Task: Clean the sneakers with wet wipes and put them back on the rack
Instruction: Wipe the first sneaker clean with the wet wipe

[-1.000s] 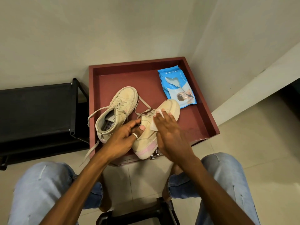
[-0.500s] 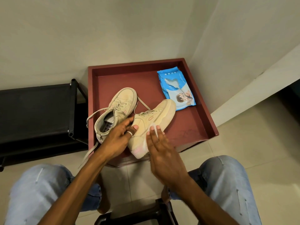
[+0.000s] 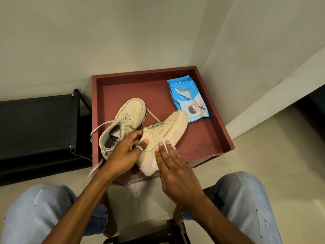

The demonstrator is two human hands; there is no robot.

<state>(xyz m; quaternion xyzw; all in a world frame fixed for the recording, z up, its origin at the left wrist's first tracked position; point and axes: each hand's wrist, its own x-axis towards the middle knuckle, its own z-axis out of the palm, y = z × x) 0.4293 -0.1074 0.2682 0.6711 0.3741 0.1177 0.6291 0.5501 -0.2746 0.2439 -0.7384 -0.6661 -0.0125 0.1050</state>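
Observation:
Two beige sneakers lie on a dark red tray table (image 3: 207, 148). My left hand (image 3: 125, 152) grips the nearer sneaker (image 3: 165, 132) round its collar and holds it tilted on its side, heel toward me. My right hand (image 3: 173, 166) presses a white wet wipe (image 3: 162, 143) flat against that sneaker's side with straight fingers. The other sneaker (image 3: 126, 118) rests upright behind my left hand, its laces trailing over the tray's front edge. A blue pack of wet wipes (image 3: 188, 99) lies at the tray's back right.
A black shoe rack (image 3: 38, 124) stands to the left of the tray, against the wall. My knees in light blue jeans (image 3: 246, 199) frame the bottom of the view, with a black stool edge (image 3: 149, 235) between them. Beige floor tiles spread to the right.
My right hand with the wipe has slid from the sneaker's toe area back toward its heel side. My left hand has turned the sneaker more onto its side.

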